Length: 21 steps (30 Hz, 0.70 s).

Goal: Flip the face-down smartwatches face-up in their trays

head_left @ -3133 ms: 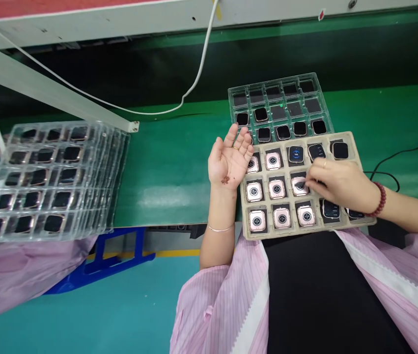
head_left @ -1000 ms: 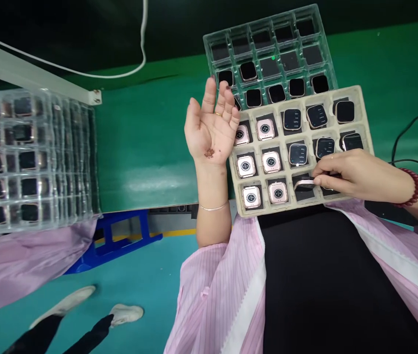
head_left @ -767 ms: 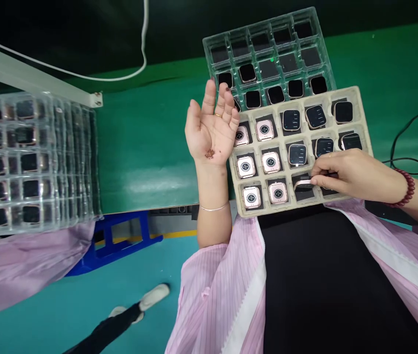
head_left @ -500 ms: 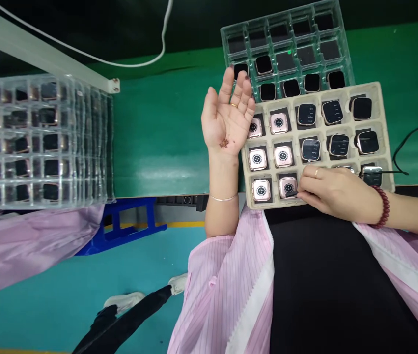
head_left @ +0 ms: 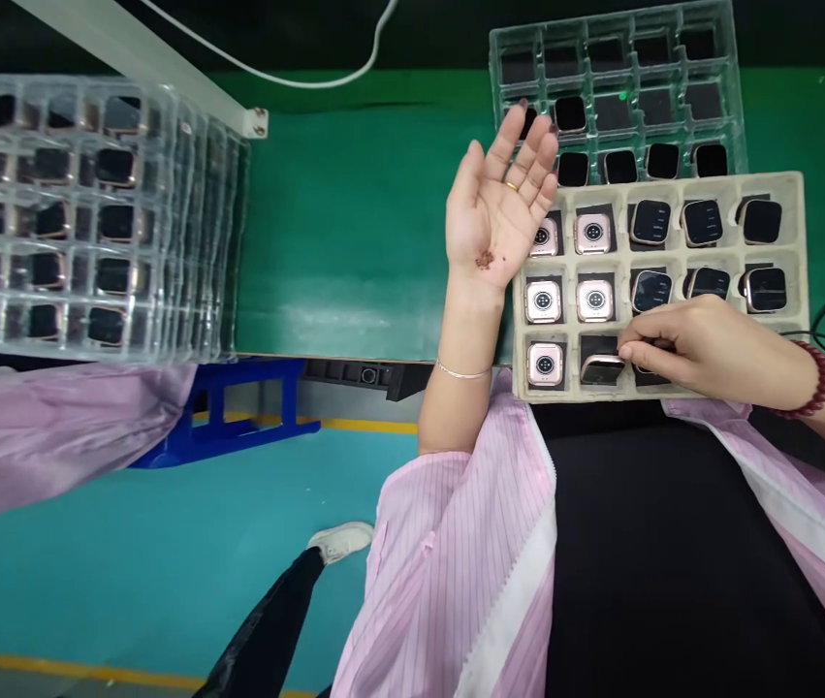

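Observation:
My left hand (head_left: pixel 495 218) is held palm up with its fingers outstretched, left of the cream tray (head_left: pixel 782 315) and partly over its corner. A small heap of tiny reddish-brown pieces (head_left: pixel 485 260) lies in the palm; their kind is too small to tell. My right hand (head_left: pixel 724 349) pinches the edge of a smartwatch (head_left: pixel 602 369), which is tilted up in the tray's front row. Left of it, a pink-framed watch (head_left: pixel 545 364) lies with its sensor back up. Several watches to the right show dark screens. My right hand partly hides the front row.
Behind the cream tray, a clear plastic tray (head_left: pixel 619 136) holds more dark-screened watches. Stacked clear trays (head_left: pixel 113 257) with watches stand at the left of the green table (head_left: pixel 354 233). A white cable (head_left: pixel 296 82) hangs overhead. A blue stool (head_left: pixel 237 407) and another person's leg (head_left: pixel 267 620) are below.
The smartwatch at my right hand lay back up and is now tipped on its edge. My left hand still holds its palm up. The view has shifted, and the person's legs below have moved.

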Available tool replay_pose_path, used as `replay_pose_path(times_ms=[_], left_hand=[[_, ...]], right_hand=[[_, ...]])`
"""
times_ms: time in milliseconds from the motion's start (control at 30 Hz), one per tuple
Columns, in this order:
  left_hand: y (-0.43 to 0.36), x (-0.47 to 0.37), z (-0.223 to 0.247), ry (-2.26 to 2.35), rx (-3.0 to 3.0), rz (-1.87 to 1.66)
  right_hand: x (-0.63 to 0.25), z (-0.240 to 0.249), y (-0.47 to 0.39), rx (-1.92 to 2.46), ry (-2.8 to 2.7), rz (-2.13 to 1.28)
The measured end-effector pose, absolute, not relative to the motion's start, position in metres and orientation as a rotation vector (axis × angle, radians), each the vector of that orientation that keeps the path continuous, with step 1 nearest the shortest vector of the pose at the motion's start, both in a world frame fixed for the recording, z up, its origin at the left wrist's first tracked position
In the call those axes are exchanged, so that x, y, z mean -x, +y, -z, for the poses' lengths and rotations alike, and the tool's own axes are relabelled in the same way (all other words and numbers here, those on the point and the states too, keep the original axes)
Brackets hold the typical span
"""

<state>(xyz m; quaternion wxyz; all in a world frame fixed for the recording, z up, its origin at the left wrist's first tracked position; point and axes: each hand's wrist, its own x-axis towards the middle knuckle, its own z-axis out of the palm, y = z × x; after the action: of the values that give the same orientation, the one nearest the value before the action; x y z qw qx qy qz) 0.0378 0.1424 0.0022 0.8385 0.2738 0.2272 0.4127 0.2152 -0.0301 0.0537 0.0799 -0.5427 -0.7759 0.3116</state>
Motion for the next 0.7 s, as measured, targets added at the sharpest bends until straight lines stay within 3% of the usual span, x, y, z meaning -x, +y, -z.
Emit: replay_pose_path(times_ms=[300, 533, 700], left_hand=[[0.143, -0.037, -0.006, 0.484, -0.486, -0.868], [0.144, -0.037, -0.004, 0.463, -0.507, -0.856], [0.145, -0.038, -0.002, 0.495, -0.498, -0.857]], right_hand=[[-0.216, -0.060, -0.023, 1.646, -2.317, -1.060], [-0.212, -0.051, -0.013, 1.842, -2.365, -0.322], [-0.218, -0.054, 0.005, 1.651, -2.400, -0.547]])
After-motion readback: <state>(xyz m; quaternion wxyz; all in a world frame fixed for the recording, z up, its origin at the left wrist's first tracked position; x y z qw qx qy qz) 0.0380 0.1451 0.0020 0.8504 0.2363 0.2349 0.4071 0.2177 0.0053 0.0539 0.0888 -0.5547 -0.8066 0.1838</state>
